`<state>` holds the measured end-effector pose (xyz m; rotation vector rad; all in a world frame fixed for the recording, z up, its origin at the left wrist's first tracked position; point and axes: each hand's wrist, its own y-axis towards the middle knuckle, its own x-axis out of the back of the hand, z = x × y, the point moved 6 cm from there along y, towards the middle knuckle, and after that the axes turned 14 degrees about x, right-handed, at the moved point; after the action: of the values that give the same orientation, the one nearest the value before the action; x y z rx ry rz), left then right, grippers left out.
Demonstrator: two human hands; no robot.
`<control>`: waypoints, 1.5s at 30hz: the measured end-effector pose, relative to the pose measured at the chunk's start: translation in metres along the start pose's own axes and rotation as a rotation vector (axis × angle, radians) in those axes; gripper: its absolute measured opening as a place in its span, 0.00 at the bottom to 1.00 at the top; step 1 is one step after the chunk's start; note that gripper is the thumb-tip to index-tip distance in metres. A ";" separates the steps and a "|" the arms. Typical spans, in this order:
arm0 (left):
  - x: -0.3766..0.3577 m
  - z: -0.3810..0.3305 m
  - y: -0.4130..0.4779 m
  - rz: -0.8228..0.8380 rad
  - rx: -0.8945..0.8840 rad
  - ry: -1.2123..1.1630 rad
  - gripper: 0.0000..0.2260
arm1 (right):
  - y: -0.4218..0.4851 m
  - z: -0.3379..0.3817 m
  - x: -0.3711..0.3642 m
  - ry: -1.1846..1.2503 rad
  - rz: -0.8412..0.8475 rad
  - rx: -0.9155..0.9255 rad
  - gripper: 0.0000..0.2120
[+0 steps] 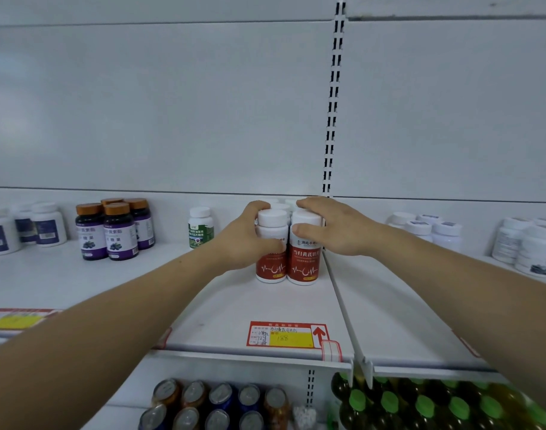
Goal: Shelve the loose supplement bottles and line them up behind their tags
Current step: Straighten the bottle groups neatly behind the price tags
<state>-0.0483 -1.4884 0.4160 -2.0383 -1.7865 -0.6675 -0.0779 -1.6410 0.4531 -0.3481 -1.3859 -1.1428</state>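
Two white-capped supplement bottles with red labels stand side by side on the white shelf (265,308), with more white caps behind them. My left hand (246,240) grips the left red bottle (271,268) from its left side. My right hand (330,228) holds the right red bottle (304,265), fingers over its cap and thumb on its front. A red and yellow price tag (285,335) sits on the shelf's front edge, directly in front of these bottles.
Purple-labelled bottles with orange caps (113,231) and a green-labelled bottle (201,226) stand to the left. White bottles (426,228) stand right of the shelf divider (343,305). Cans (219,405) and green-capped bottles (420,405) fill the shelf below.
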 end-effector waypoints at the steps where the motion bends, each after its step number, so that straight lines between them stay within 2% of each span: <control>1: 0.000 0.000 0.000 0.001 -0.003 0.003 0.32 | 0.000 0.000 0.000 0.003 -0.004 0.003 0.24; 8: -0.002 0.002 -0.006 0.025 0.005 0.016 0.39 | 0.001 -0.004 -0.002 0.016 -0.002 -0.014 0.30; 14: -0.002 -0.001 -0.008 0.027 -0.017 -0.019 0.39 | -0.001 -0.007 -0.001 0.034 -0.011 -0.022 0.30; 20: 0.003 -0.003 -0.006 -0.007 -0.030 -0.042 0.35 | 0.001 -0.012 0.003 0.048 -0.013 -0.042 0.28; 25: 0.021 -0.004 0.013 -0.066 0.034 -0.070 0.23 | 0.007 -0.016 0.011 0.157 -0.033 -0.064 0.24; 29: 0.025 -0.007 0.030 -0.052 0.122 -0.048 0.23 | 0.021 -0.024 0.014 0.190 -0.015 -0.117 0.25; 37: 0.024 -0.016 0.054 0.027 0.224 0.100 0.22 | 0.047 -0.035 0.009 0.060 0.179 -0.186 0.19; 42: 0.016 -0.015 0.063 0.094 0.254 -0.057 0.17 | 0.052 -0.041 0.003 0.130 0.183 -0.263 0.18; 45: 0.014 -0.016 0.065 0.117 0.251 -0.126 0.12 | 0.055 -0.041 0.005 0.097 0.149 -0.245 0.12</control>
<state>0.0155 -1.4950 0.4401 -2.0298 -1.7039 -0.2704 -0.0123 -1.6496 0.4709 -0.5541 -1.1188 -1.1918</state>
